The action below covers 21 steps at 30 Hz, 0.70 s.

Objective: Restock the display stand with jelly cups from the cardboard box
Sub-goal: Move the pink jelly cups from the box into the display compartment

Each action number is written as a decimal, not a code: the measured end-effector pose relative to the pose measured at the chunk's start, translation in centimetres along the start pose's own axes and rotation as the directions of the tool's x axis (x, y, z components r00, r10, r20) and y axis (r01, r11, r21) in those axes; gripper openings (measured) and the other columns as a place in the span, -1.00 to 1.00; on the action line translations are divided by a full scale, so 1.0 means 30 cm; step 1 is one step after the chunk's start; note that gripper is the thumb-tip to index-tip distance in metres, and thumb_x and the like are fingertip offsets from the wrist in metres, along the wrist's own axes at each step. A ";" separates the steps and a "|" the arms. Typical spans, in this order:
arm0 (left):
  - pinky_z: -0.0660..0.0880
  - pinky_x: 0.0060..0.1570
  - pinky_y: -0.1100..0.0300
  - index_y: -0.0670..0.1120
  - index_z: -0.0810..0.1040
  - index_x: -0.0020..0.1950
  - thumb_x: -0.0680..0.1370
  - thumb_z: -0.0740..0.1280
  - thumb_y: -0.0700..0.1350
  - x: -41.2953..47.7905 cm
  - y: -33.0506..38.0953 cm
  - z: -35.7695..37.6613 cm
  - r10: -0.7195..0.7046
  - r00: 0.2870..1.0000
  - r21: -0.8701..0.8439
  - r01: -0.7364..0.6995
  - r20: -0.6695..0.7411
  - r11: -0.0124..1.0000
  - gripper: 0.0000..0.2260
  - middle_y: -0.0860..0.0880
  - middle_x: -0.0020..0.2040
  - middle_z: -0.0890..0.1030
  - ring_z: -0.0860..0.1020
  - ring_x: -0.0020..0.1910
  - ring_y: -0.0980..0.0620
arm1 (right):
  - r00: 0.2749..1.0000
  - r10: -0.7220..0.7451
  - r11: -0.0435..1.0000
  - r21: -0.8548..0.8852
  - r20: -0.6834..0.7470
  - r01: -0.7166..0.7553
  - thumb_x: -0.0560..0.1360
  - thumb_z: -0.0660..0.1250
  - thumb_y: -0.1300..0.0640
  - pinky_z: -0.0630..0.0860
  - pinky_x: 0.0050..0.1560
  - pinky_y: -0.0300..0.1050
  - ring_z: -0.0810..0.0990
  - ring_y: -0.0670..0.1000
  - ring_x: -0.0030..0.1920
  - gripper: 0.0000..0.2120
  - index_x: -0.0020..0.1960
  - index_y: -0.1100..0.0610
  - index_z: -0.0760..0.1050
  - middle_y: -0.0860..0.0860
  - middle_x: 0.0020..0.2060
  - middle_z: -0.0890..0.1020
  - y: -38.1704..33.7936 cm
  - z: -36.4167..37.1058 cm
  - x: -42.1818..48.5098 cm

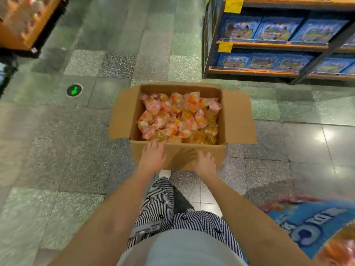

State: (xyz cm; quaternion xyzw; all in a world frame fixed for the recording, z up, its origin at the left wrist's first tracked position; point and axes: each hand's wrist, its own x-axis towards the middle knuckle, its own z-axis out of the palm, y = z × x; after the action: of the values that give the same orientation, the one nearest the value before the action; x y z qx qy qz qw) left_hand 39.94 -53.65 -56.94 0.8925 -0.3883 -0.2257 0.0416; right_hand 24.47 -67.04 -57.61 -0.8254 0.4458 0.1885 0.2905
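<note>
An open brown cardboard box point(178, 156) of orange-pink wrapped jelly cups point(178, 118) is seen on the tiled floor point(57, 150). The left hand point(153, 155) and right hand point(205, 162) are spread open, empty, by its near wall. The cups are judged light and crushable, best scooped gently in loose handfuls.

A matt brown corrugated cardboard box point(238, 120) at frame centre holds glossy, crinkled clear-plastic packs of orange and pink jelly cups point(178, 118). The polished speckled grey-green stone floor tiles point(76, 131) mirror ceiling lights at right. Orange wood-look shelf boards on grey metal posts point(269, 46), upper right, carry glossy blue printed cartons point(278, 29). Striped black-and-white woven cloth shorts point(159, 198) show at bottom centre.
</note>
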 end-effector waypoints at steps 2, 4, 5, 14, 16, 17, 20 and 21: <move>0.20 0.43 -0.11 -0.03 0.17 0.54 0.59 0.24 -0.07 0.092 -0.029 -0.024 0.019 1.000 -0.006 -0.019 0.002 1.000 -0.47 -0.13 0.51 0.19 0.14 0.50 -0.15 | 1.000 -0.010 1.000 -0.003 0.005 0.010 0.63 0.14 0.08 0.20 0.41 0.15 0.22 0.26 0.43 -0.56 0.50 0.04 0.22 0.22 0.45 0.23 -0.034 -0.010 0.075; 0.15 0.47 -0.12 -0.04 0.15 0.55 0.59 0.24 -0.08 0.189 -0.061 -0.048 0.046 0.998 0.010 -0.046 0.032 0.999 -0.46 -0.14 0.52 0.17 0.09 0.52 -0.16 | 1.000 -0.013 1.000 -0.006 0.015 0.013 0.63 0.16 0.08 0.18 0.44 0.17 0.19 0.26 0.46 -0.56 0.50 0.02 0.25 0.19 0.50 0.20 -0.074 -0.021 0.153; 0.15 0.47 -0.14 -0.04 0.15 0.55 0.59 0.24 -0.07 0.239 -0.080 -0.057 0.053 0.997 0.018 -0.054 0.053 0.998 -0.45 -0.14 0.51 0.18 0.09 0.52 -0.16 | 1.000 -0.010 1.000 -0.005 0.023 0.010 0.63 0.16 0.07 0.17 0.45 0.18 0.18 0.26 0.48 -0.56 0.50 0.00 0.25 0.18 0.51 0.18 -0.096 -0.026 0.191; 0.33 0.33 -0.10 -0.05 0.19 0.52 0.57 0.25 -0.07 0.655 -0.263 -0.038 0.073 0.961 0.024 -0.082 0.266 0.996 -0.47 -0.12 0.46 0.23 0.21 0.43 -0.18 | 0.988 0.035 0.996 -0.088 0.150 -0.022 0.61 0.16 0.08 0.17 0.46 0.26 0.09 0.29 0.50 -0.52 0.52 -0.08 0.21 0.21 0.52 0.15 -0.210 0.000 0.535; 0.31 0.35 -0.09 -0.06 0.20 0.51 0.58 0.25 -0.06 0.727 -0.298 -0.001 0.084 0.952 0.017 -0.093 0.294 0.996 -0.49 -0.12 0.45 0.24 0.20 0.44 -0.19 | 0.979 0.012 0.992 -0.129 0.205 0.014 0.63 0.15 0.06 0.06 0.50 0.25 -0.04 0.29 0.54 -0.49 0.54 -0.14 0.15 0.20 0.55 0.04 -0.217 0.028 0.606; 0.30 0.36 -0.09 -0.07 0.19 0.51 0.60 0.23 -0.05 0.760 -0.310 0.019 0.091 0.947 0.012 -0.100 0.308 0.995 -0.50 -0.12 0.45 0.24 0.19 0.45 -0.20 | 0.975 -0.003 0.987 -0.156 0.224 0.038 0.63 0.15 0.04 0.01 0.51 0.25 -0.09 0.28 0.55 -0.48 0.55 -0.16 0.13 0.19 0.56 0.01 -0.220 0.043 0.640; 0.26 0.40 -0.12 -0.07 0.13 0.55 0.64 0.16 0.00 0.837 -0.329 0.077 0.074 0.925 -0.011 -0.076 0.373 0.997 -0.50 -0.14 0.50 0.16 0.12 0.49 -0.23 | 0.970 -0.008 0.972 -0.228 0.242 0.065 0.62 0.16 0.05 -0.03 0.51 0.23 -0.09 0.26 0.55 -0.47 0.55 -0.16 0.12 0.16 0.57 -0.02 -0.232 0.078 0.717; 0.28 0.38 -0.14 -0.06 0.11 0.55 0.64 0.15 0.01 0.853 -0.332 0.095 0.067 0.920 -0.005 -0.071 0.386 0.997 -0.50 -0.14 0.52 0.13 0.11 0.50 -0.24 | 0.971 -0.004 0.969 -0.239 0.239 0.063 0.62 0.17 0.06 -0.05 0.51 0.22 -0.09 0.25 0.55 -0.46 0.55 -0.16 0.11 0.14 0.57 -0.04 -0.236 0.085 0.735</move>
State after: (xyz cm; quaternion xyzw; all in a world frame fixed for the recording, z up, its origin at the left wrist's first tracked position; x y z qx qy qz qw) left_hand 60.66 -64.66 -71.46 0.8166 -0.4210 -0.3935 -0.0319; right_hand 42.02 -76.13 -69.91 -0.8340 0.3672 0.3342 0.2405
